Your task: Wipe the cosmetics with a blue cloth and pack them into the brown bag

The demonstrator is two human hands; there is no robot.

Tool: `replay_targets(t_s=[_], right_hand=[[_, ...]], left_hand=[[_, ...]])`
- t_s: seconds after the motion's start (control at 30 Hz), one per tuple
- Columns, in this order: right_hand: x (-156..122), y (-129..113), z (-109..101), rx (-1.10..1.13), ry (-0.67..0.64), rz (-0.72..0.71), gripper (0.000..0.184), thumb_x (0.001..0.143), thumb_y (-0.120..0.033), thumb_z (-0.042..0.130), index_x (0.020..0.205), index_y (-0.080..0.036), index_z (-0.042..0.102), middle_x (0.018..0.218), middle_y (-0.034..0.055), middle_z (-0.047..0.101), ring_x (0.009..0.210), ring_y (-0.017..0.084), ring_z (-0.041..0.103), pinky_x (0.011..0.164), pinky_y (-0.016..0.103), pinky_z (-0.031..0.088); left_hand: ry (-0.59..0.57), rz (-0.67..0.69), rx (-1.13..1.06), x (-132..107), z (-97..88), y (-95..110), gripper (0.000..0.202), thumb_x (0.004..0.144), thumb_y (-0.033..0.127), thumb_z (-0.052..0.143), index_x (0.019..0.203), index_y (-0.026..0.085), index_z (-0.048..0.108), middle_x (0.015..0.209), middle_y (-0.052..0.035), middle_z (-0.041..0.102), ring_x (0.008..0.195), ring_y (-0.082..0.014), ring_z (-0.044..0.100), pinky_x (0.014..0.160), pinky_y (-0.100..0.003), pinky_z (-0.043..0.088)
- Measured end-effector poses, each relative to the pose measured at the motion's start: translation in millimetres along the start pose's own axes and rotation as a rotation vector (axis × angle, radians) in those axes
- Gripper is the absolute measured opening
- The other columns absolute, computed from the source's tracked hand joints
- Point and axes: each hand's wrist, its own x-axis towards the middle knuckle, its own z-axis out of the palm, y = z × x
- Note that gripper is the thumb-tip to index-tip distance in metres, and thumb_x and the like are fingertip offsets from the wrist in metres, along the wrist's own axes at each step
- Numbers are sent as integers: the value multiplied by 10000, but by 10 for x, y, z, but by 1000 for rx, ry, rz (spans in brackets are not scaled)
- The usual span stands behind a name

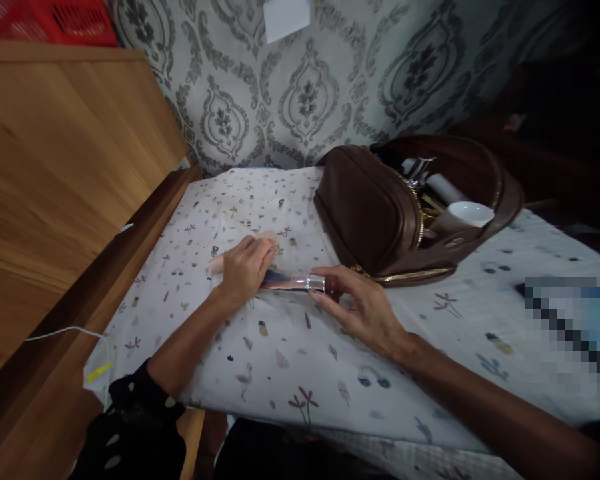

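Note:
A slim, shiny silver cosmetic tube [295, 283] lies level, low over the patterned cloth. My right hand [363, 303] holds its right end between thumb and fingers. The tube's left end disappears at my left hand [244, 268], whose fingers are curled closed. A peach-coloured piece [217, 265] sticks out on the left of that hand, and more of the same pale colour shows above its fingertips. Whether these are one thing is hidden by the hand, as is its kind.
A brown zipped bag [367, 207] stands open behind my right hand, with a white cup [470, 215] and small items inside. A pixelated flat object [575, 323] lies at the right. A wooden panel [70, 160] rises at the left, with a red basket [45, 23] above.

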Motion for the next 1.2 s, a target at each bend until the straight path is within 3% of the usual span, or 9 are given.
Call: replay_targets(t_s=[0.1, 0.2, 0.47, 0.6, 0.73, 0.87, 1.07, 1.13, 1.2], right_hand=[[-3, -3, 8, 32, 1, 75, 285, 918, -409, 620, 1089, -182, 642, 764, 13, 644, 640, 157, 597, 614, 288, 497], [6, -24, -3, 61, -5, 129, 309, 917, -459, 604, 1038, -178, 649, 736, 10, 644, 633, 157, 597, 604, 285, 490], [27, -98, -36, 97, -48, 227, 351, 914, -512, 581, 999, -173, 626, 682, 0, 619, 587, 146, 568, 555, 268, 474], [25, -62, -11, 156, -42, 197, 335, 899, -464, 620, 1083, -184, 627, 832, 40, 660, 704, 167, 611, 608, 281, 522], [26, -2, 39, 319, -1, 180, 430, 861, -424, 682, 1233, -231, 589, 979, 51, 651, 859, 187, 636, 695, 299, 562], [53, -10, 40, 484, 41, 221, 365, 818, -443, 733, 1086, -228, 609, 926, 23, 627, 844, 162, 617, 723, 292, 556], [106, -64, 1, 697, 40, 388, 400, 787, -521, 744, 902, -207, 523, 771, -8, 635, 631, 121, 585, 607, 279, 545], [113, -55, 6, 729, 70, 441, 428, 758, -552, 757, 837, -200, 527, 768, 2, 641, 622, 124, 594, 561, 266, 537], [111, -43, 11, 756, 72, 482, 455, 733, -579, 769, 798, -197, 529, 728, -3, 638, 613, 130, 605, 544, 259, 528]], left_hand=[[-54, 148, -154, -4, 3, 232, 276, 1038, 303, 377, 1035, 146, 605, 869, -68, 705, 787, -172, 625, 725, -293, 494], [-164, 261, -181, -33, 50, 340, 405, 1027, 464, 365, 1134, 137, 580, 970, -104, 711, 877, -206, 652, 784, -339, 521], [-248, 296, 87, -134, 116, -90, 612, 938, 676, 347, 1067, 136, 605, 859, -84, 703, 792, -213, 676, 687, -318, 531], [-228, 325, 178, -128, 102, -157, 664, 950, 692, 227, 951, 158, 623, 776, -70, 678, 745, -192, 661, 640, -283, 496], [-189, 250, 136, -93, 46, -107, 655, 965, 674, 198, 887, 165, 604, 730, -48, 671, 660, -161, 629, 567, -258, 421], [-209, 191, 53, -57, -2, -29, 618, 987, 640, 203, 846, 174, 584, 680, -26, 635, 622, -157, 590, 551, -265, 383], [-16, 175, 161, 83, -117, 126, 333, 1030, 403, 370, 1031, 164, 601, 809, -67, 657, 733, -197, 594, 655, -300, 429], [32, 223, 140, 127, -124, 241, 352, 1026, 419, 366, 1120, 154, 579, 872, -91, 652, 789, -215, 598, 699, -320, 455], [-13, 243, 30, 134, -80, 383, 451, 1008, 500, 373, 1235, 142, 525, 1013, -134, 643, 928, -246, 610, 799, -360, 493]])
